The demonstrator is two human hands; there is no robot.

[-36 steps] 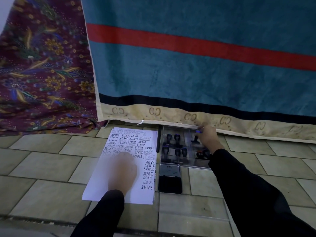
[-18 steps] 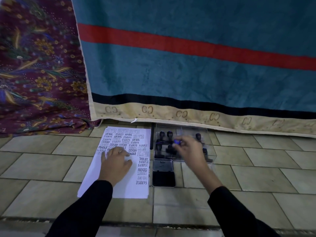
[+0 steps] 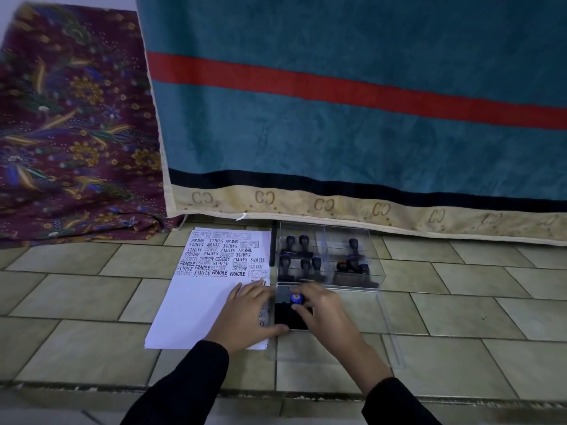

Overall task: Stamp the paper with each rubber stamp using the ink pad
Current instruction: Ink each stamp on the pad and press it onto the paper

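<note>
Rubber stamp, pinched upright by the right hand, sits over the ink pad; paper lies just left, under the flat left hand.

Prob. a home, floor-level: beige tiled floor, hung teal blanket w/ red stripe, floral maroon cloth beside.

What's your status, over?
Right hand grips blue-capped black rubber stamp over black ink pad. Left hand flat on white stamped paper. Nothing in the way.
</note>
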